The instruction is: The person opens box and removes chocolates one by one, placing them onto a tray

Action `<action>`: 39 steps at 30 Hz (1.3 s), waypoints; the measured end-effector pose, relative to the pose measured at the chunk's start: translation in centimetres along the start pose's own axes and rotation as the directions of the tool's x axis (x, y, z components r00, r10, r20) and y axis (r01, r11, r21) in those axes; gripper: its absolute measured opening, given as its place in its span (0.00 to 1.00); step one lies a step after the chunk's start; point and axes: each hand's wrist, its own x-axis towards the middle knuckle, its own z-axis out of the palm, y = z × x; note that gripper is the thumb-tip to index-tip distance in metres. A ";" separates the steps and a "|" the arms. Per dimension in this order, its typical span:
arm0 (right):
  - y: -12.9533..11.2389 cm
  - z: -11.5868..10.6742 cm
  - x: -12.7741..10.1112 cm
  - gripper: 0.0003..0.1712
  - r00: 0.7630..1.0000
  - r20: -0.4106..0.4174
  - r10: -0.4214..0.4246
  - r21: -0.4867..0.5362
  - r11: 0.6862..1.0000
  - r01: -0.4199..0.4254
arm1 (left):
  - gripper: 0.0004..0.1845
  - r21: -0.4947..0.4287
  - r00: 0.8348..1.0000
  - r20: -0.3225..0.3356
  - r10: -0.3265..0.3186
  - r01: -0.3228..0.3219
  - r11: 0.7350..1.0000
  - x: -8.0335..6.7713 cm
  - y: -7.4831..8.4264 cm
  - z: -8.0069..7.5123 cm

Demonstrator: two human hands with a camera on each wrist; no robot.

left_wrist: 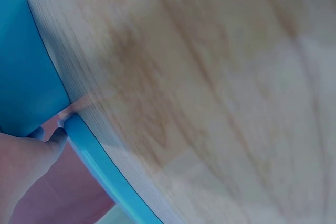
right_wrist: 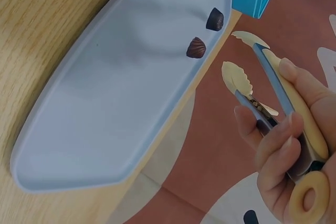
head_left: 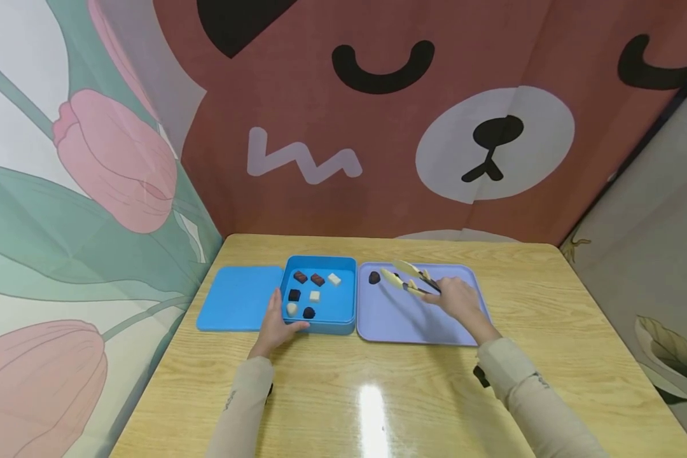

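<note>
My left hand (head_left: 275,326) rests at the near left corner of a blue box (head_left: 338,299), its fingers straight along the left side and its thumb along the front. Inside the box lie several small chocolates, among them a brown bar piece (head_left: 317,279), a dark cube (head_left: 294,295) and a white cube (head_left: 315,296). My right hand (head_left: 457,296) grips yellow-tipped tongs (right_wrist: 270,74) over the lilac tray (head_left: 412,324). The tongs' tips stand apart with nothing between them. On the tray, a dark chocolate (right_wrist: 214,19) and a ridged brown chocolate (right_wrist: 196,48) sit near the far edge.
A flat blue lid (head_left: 237,299) lies left of the box. The box stands between lid and tray on a wooden table (head_left: 320,394). Behind the table's far edge rises a printed bear backdrop (head_left: 298,210), with a tulip-patterned cloth (head_left: 120,159) at the left.
</note>
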 end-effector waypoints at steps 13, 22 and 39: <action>-0.3 -0.7 -0.3 0.24 0.999 0.029 0.016 0.058 0.998 -0.018 | 0.61 -0.001 1.000 0.005 0.007 -0.007 1.000 -0.1 0.3 -0.1; -0.7 -1.0 -0.3 0.25 0.999 0.034 0.020 0.087 0.996 -0.023 | 0.61 0.003 1.000 0.012 -0.006 0.006 1.000 -0.1 0.4 -0.1; -2.8 -1.0 -0.2 0.24 0.998 0.048 -0.031 0.115 0.993 0.026 | 0.62 0.010 1.000 -0.002 0.012 -0.012 1.000 -0.1 0.4 -0.1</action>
